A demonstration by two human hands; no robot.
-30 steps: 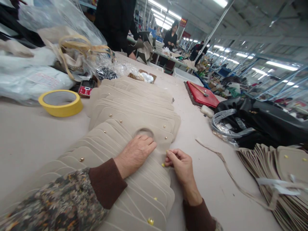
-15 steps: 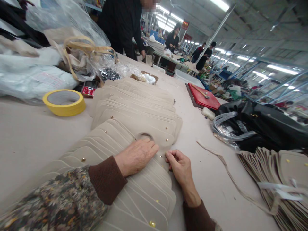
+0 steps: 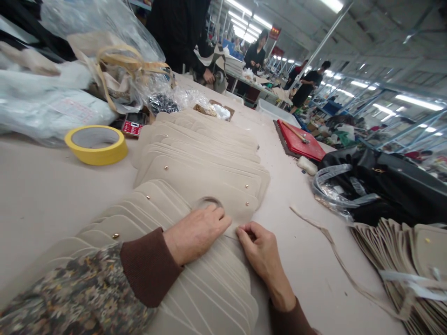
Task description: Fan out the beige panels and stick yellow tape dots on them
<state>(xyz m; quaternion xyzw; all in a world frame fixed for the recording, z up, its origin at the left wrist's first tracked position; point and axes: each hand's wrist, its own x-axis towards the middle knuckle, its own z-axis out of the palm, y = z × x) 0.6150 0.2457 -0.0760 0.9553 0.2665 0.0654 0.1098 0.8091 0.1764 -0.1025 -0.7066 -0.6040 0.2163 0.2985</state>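
Note:
My left hand is closed over a fanned stack of beige leather-like panels, fingers curled downward. Beside its knuckles shows a blurred, dark-rimmed round thing; what the fingers hold is hidden. My right hand pinches thumb and forefinger together at the right edge of the panels, close to the left fingertips. Whatever lies in that pinch is too small to name. Small metal studs sit in the panel corners.
Yellow tape lies left, near plastic-wrapped goods. To the right are a red board with a hammer, a black bag, a strap and a tied panel bundle. A co-worker stands across the table.
My right hand has shifted slightly toward the left hand. Two yellow studs low on the stack no longer show. The co-worker's hands now have beige pieces lifted. The view has shifted slightly.

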